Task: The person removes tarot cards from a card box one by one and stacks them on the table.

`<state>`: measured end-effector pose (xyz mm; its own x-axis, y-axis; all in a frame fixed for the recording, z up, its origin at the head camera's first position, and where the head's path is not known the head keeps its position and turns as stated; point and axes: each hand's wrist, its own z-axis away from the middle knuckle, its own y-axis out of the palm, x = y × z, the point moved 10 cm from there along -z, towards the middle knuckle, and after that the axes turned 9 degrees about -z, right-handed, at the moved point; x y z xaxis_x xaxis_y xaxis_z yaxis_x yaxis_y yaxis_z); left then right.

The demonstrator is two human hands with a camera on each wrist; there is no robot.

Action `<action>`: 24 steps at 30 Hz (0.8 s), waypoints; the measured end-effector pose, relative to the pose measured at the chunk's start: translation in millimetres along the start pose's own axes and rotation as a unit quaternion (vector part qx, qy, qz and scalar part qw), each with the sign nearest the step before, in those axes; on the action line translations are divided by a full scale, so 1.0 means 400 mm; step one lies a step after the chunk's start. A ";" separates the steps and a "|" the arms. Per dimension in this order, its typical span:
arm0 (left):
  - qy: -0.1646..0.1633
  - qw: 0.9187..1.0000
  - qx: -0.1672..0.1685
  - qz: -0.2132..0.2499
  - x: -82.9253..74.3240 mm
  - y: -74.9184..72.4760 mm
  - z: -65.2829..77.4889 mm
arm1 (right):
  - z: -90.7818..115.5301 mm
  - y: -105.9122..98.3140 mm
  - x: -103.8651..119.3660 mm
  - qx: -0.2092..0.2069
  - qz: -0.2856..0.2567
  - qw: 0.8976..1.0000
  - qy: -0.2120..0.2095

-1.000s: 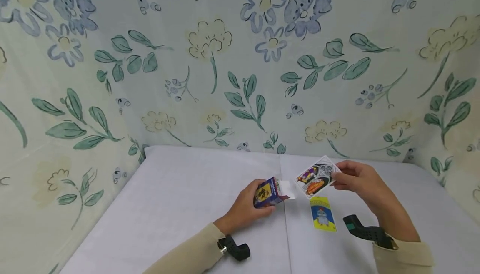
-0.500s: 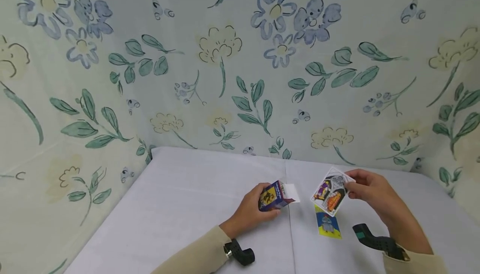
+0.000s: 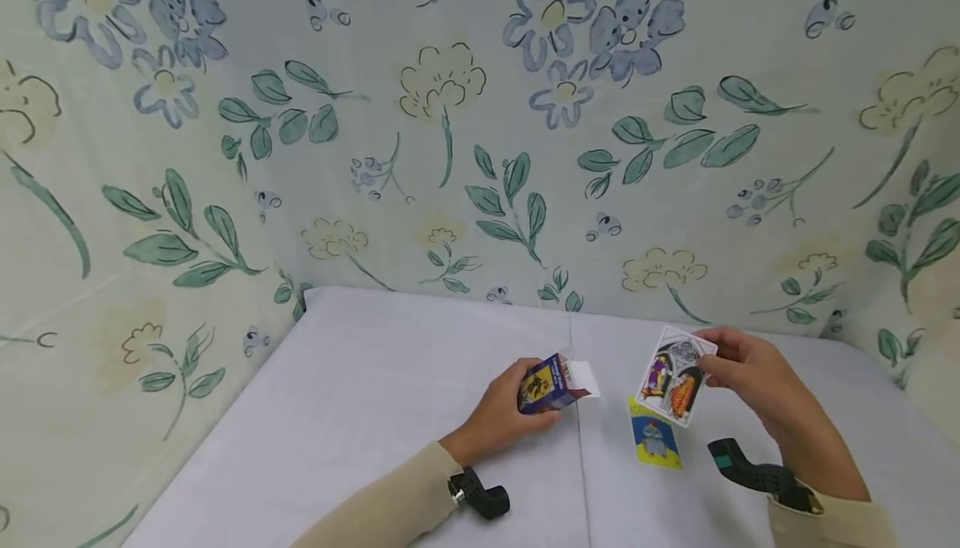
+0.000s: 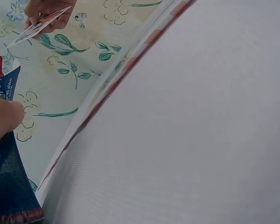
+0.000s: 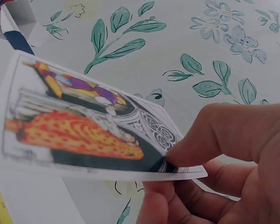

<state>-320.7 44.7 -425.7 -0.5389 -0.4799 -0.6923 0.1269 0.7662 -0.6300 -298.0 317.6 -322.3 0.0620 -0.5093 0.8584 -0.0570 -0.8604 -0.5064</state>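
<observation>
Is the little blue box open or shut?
Open. The blue box in the left hand has its white end flap sticking out, not tucked in.

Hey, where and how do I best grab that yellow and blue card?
Probably by the near short edge of the yellow and blue card, from the person's side, with a thumb-and-finger grip: it lies flat on the white cloth, and in the head view the held picture card hides part of its far end.
</observation>
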 end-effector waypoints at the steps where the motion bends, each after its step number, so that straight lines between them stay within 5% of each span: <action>1: 0.000 1.000 0.002 -0.001 -0.001 0.001 -0.001 | 0.002 -0.002 -0.001 0.000 -0.002 1.000 0.002; 11: 0.006 1.000 -0.003 0.001 0.001 0.004 0.002 | 0.003 -0.005 -0.005 0.000 -0.011 1.000 0.014; 18: -0.002 1.000 0.021 0.007 0.001 0.036 0.022 | 0.008 -0.012 -0.057 0.009 -0.006 0.998 0.057; 24: 0.012 1.000 0.004 -0.006 -0.005 0.004 0.005 | -0.015 -0.009 -0.056 -0.005 -0.016 0.998 0.054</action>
<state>-317.8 46.2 -426.0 -0.5603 -0.4790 -0.6757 0.1261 0.7570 -0.6412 -305.3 332.2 -339.2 -0.0442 -0.4753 0.8787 -0.0672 -0.8761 -0.4773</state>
